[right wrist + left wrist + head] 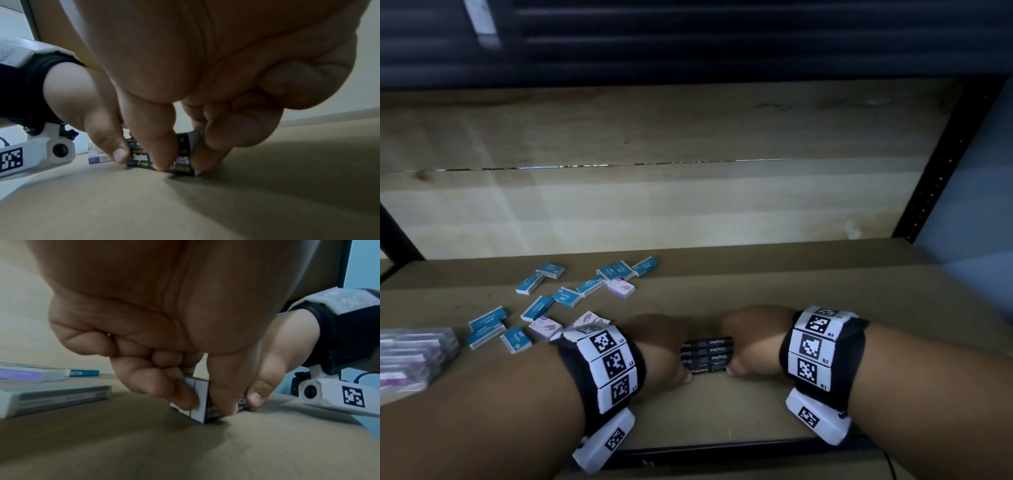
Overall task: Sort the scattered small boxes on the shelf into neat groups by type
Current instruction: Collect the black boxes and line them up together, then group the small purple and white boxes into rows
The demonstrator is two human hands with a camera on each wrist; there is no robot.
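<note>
Several black staple boxes point(707, 356) stand packed side by side in one block on the brown shelf board point(722, 411), near its front edge. My left hand point(683, 359) pinches the block's left end, thumb in front and fingers behind. My right hand point(734, 358) pinches the right end the same way. In the left wrist view my left hand point(205, 404) grips the white box ends point(200, 402). In the right wrist view my right hand point(182, 162) clamps the black boxes point(139, 158). Blue boxes point(537, 306) and purple-white boxes point(621, 287) lie scattered at the left.
A clear-wrapped pack of purple-white boxes point(410, 356) lies at the far left edge. A black metal rail point(722, 448) runs along the shelf front and a black upright point(935, 178) stands at the right. The back wall is pale wood panel point(654, 205).
</note>
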